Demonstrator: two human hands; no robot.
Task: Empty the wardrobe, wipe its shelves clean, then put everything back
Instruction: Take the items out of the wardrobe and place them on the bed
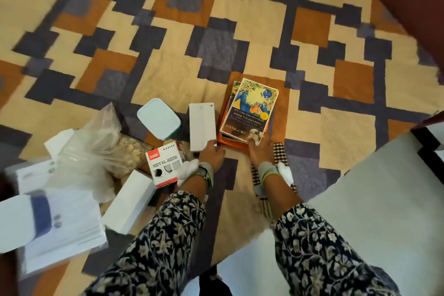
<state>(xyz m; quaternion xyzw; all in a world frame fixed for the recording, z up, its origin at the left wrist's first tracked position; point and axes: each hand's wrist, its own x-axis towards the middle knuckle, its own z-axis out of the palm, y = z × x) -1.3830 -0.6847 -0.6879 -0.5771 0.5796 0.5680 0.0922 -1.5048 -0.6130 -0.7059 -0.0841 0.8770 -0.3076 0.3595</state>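
Both hands (236,151) gripping near edge of stacked paperback books (249,113) at frame centre on patterned carpet (168,74) — uneven lift could slide the top book off, toppling the upright white carton (201,125) alongside.

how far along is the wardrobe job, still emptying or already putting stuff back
Cannot tell which. Done: several items lie out on the rug, including a metal mesh box, a lidded container and a white box. In hand: both hands, left hand and right hand, are at the near edge of the book stack. The wardrobe shelves are out of view, so wiping is unconfirmed.
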